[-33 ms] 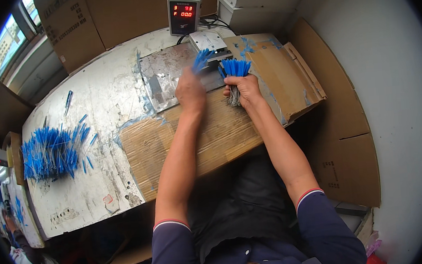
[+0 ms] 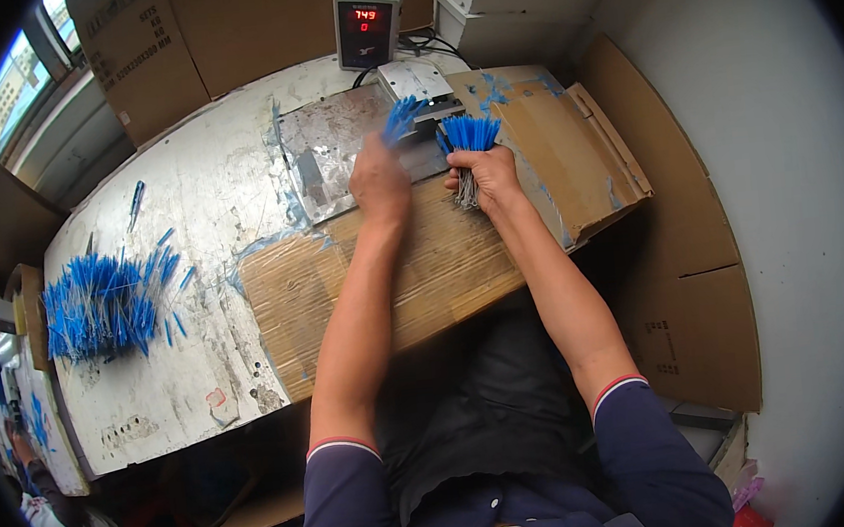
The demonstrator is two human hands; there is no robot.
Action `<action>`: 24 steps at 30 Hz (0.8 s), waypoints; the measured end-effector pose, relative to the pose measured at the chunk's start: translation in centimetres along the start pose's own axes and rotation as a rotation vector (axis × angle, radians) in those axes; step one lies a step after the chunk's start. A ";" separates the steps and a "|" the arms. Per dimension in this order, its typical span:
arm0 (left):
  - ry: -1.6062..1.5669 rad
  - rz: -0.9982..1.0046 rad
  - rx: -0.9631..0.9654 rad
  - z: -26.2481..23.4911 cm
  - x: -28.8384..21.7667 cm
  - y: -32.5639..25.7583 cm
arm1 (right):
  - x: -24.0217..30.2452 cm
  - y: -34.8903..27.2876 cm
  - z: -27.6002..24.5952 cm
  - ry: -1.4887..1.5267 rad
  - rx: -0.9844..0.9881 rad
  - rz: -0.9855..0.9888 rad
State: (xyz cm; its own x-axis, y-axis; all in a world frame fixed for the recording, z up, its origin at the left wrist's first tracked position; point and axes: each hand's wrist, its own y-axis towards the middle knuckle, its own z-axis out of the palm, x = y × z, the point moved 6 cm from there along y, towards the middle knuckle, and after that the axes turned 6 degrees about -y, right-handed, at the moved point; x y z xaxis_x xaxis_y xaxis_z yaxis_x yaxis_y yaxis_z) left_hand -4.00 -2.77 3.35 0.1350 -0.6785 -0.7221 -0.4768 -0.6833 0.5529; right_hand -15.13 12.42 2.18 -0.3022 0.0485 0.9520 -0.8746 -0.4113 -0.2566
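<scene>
My left hand (image 2: 380, 182), smeared by motion, is closed round a small bunch of thin wires with blue ends (image 2: 403, 117) that stick out above its fingers. It is over the metal plate, in front of a small metal device (image 2: 416, 83). To its right my right hand (image 2: 489, 169) grips a thicker bundle of blue-ended wires (image 2: 473, 133). The blue ends fan upward and the bare grey wire ends hang below the fist. A large pile of similar blue-ended wires (image 2: 100, 307) lies at the left of the white worktable.
A counter box with red digits (image 2: 370, 27) stands at the back. Flat cardboard (image 2: 382, 267) covers the front edge; a cardboard box (image 2: 573, 150) is at right. A pen (image 2: 136, 205) lies beyond the pile. At far left, another person's arm (image 2: 27, 449) reaches a neighbouring table.
The red digits on the counter box have changed. Both hands and their bunches are in almost the same place.
</scene>
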 end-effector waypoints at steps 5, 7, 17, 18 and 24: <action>0.027 -0.055 -0.008 0.2 0.3 0.0 | 0.0 1.1 0.4 -0.129 -0.117 -0.034; 0.038 -0.052 -0.019 0.0 -0.1 0.0 | -0.1 1.4 0.7 -0.163 -0.130 -0.040; -0.025 0.139 -0.104 -0.4 -0.9 0.1 | 0.1 0.9 1.0 -0.074 -0.176 -0.006; -0.027 0.141 -0.105 -0.3 -1.1 0.0 | 0.0 1.0 0.9 -0.020 -0.171 -0.001; 0.032 0.065 0.067 0.7 -0.8 -0.1 | 0.0 0.1 0.4 0.106 -0.079 -0.004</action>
State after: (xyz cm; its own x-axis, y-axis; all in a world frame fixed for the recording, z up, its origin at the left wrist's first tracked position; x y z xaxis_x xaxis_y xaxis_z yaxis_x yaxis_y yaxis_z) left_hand -4.63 -2.00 3.57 0.1292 -0.7301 -0.6710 -0.5426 -0.6184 0.5684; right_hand -15.08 12.02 2.17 -0.3332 0.1480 0.9312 -0.9018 -0.3384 -0.2689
